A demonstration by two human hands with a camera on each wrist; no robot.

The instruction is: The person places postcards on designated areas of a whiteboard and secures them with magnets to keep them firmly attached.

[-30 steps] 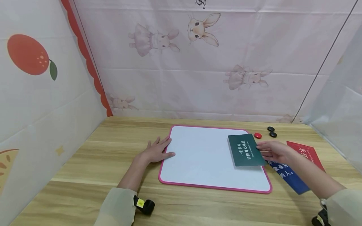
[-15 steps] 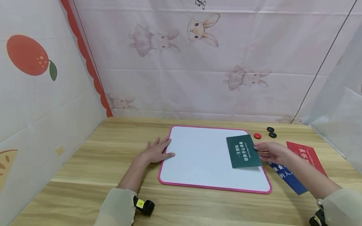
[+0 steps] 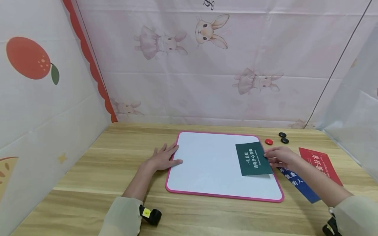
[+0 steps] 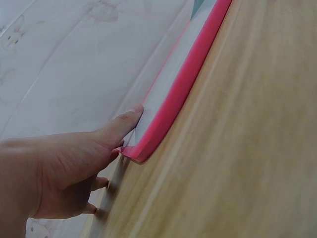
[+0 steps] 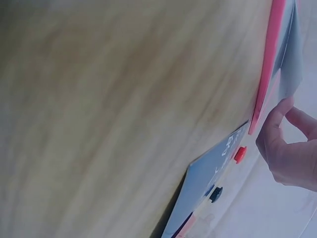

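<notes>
A whiteboard [image 3: 203,164] with a pink frame lies flat on the wooden table. My left hand [image 3: 162,159] rests spread at its left edge; the left wrist view shows the thumb [image 4: 126,121] on the white face just inside the frame. With thumb and fingers, my right hand [image 3: 282,157] pinches the right edge of a dark green card [image 3: 252,159] printed with white characters. The card lies over the board's right part, and its pale underside [image 5: 292,64] shows tilted in the right wrist view.
Right of the board, a blue card [image 3: 301,186] and a red card [image 3: 322,164] lie partly behind my right forearm. A red round magnet [image 3: 269,142] and two black ones [image 3: 282,134] sit near the board's far right corner. Printed cloth walls [image 3: 192,98] enclose the table.
My right hand and the green card have shifted slightly left and toward me, and the card sits lower over the board. The left hand stays in place.
</notes>
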